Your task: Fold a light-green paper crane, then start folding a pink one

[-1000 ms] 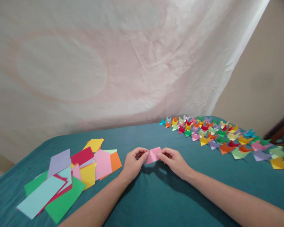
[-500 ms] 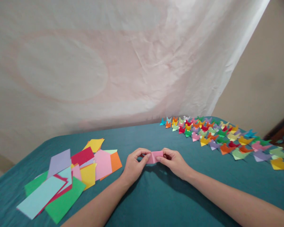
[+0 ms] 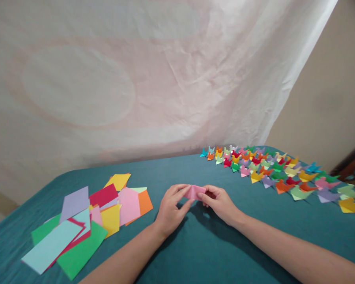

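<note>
A small folded pink paper is held just above the teal tablecloth near the middle of the table. My left hand pinches its left side with thumb and fingertips. My right hand pinches its right side. Both hands are closed on the paper, which is partly hidden by my fingers.
A loose pile of flat coloured paper sheets lies at the left. Rows of several folded coloured paper birds stand at the right, reaching the table's right edge. A wrinkled white cloth hangs behind the table.
The pink paper went from a larger tilted flap to a smaller, flatter folded shape. Both hands shifted slightly right and kept their pinch on it.
</note>
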`<action>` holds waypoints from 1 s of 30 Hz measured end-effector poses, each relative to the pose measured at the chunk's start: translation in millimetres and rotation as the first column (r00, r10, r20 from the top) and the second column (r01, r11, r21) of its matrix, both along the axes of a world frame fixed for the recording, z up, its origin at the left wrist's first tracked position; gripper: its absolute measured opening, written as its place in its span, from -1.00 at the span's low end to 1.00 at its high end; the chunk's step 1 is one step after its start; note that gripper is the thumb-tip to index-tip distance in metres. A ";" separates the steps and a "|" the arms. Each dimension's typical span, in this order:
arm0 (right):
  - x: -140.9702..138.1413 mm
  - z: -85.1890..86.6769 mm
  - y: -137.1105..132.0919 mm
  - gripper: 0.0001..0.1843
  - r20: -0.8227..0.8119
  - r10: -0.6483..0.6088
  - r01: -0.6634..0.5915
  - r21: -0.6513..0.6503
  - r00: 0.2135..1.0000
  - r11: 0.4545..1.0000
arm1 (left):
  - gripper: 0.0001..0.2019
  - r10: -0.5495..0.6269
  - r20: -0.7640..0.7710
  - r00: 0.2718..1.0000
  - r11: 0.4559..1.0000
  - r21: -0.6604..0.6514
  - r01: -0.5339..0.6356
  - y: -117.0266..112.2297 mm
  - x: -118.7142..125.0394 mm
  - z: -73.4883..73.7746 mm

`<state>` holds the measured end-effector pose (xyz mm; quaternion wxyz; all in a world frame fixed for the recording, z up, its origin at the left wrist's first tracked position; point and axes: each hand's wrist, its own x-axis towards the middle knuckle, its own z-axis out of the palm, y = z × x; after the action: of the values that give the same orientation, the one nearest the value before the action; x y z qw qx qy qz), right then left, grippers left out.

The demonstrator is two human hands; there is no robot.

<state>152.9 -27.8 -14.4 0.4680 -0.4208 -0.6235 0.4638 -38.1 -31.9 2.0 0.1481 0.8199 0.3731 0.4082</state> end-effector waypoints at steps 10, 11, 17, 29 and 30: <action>-1.3 3.7 -1.9 -0.71 0.017 0.005 -0.004 -0.013 1.000 1.000 | -0.64 -0.060 -0.002 0.998 0.998 -0.025 0.060 -0.5 -0.5 4.4; -1.2 3.7 -1.9 -0.71 0.019 0.003 -0.003 -0.010 1.000 1.000 | -0.64 -0.062 -0.003 0.998 0.998 -0.025 0.061 -0.6 -0.4 4.7; -0.9 4.9 -2.8 -0.72 0.031 -0.002 0.001 0.016 1.000 1.000 | -0.66 -0.078 -0.013 0.997 0.996 -0.030 0.078 -2.0 0.6 6.6; 0.5 6.4 -3.7 -0.73 0.085 -0.030 0.024 0.072 0.996 0.997 | -0.63 -0.117 -0.049 0.992 0.993 -0.037 0.115 -2.6 1.1 7.0; 0.6 6.1 -3.5 -0.74 0.086 -0.033 0.026 0.082 0.996 0.996 | -0.62 -0.120 -0.053 0.991 0.992 -0.037 0.119 -2.8 1.2 7.2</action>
<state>153.5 -31.4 -8.3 0.4638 -0.4306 -0.6552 0.4125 -36.9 -34.6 9.2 0.1757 0.8491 0.3341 0.3695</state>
